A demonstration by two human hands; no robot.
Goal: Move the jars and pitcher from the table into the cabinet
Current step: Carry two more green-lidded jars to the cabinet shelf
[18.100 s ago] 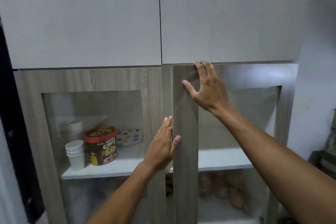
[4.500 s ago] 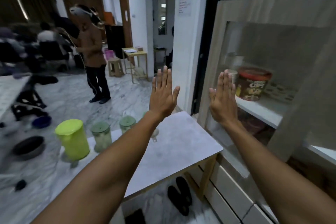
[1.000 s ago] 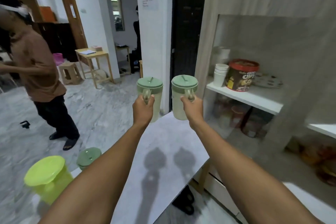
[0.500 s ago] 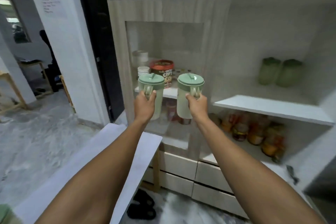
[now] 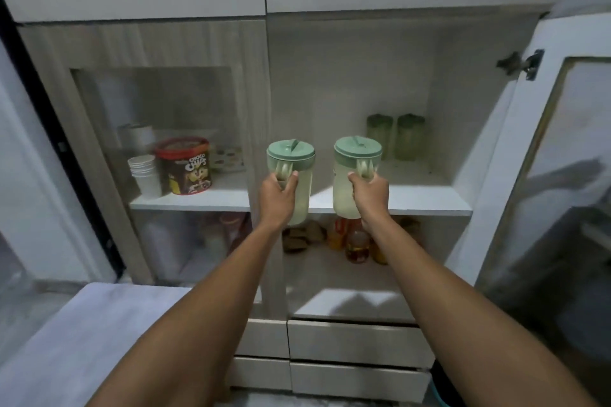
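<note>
I hold two pale green jars with darker green lids in front of the open cabinet. My left hand [image 5: 277,196] grips the handle of the left jar [image 5: 294,172]. My right hand [image 5: 370,196] grips the handle of the right jar [image 5: 353,172]. Both jars hang upright just before the white middle shelf [image 5: 426,200]. At the back of that shelf stand two green jars [image 5: 396,136] side by side. The table [image 5: 79,334] shows only as a pale corner at lower left; the pitcher is out of view.
The right cabinet door [image 5: 549,155] is swung open to the right. Behind the shut left glass door [image 5: 158,129] sit a Choco cereal tub [image 5: 185,165] and stacked white cups [image 5: 145,175]. Bottles [image 5: 355,241] fill the lower shelf. Drawers [image 5: 357,344] lie below.
I have turned from the table to face the cabinet squarely and come closer, carrying both jars. They now hang level with the middle shelf's front edge.
</note>
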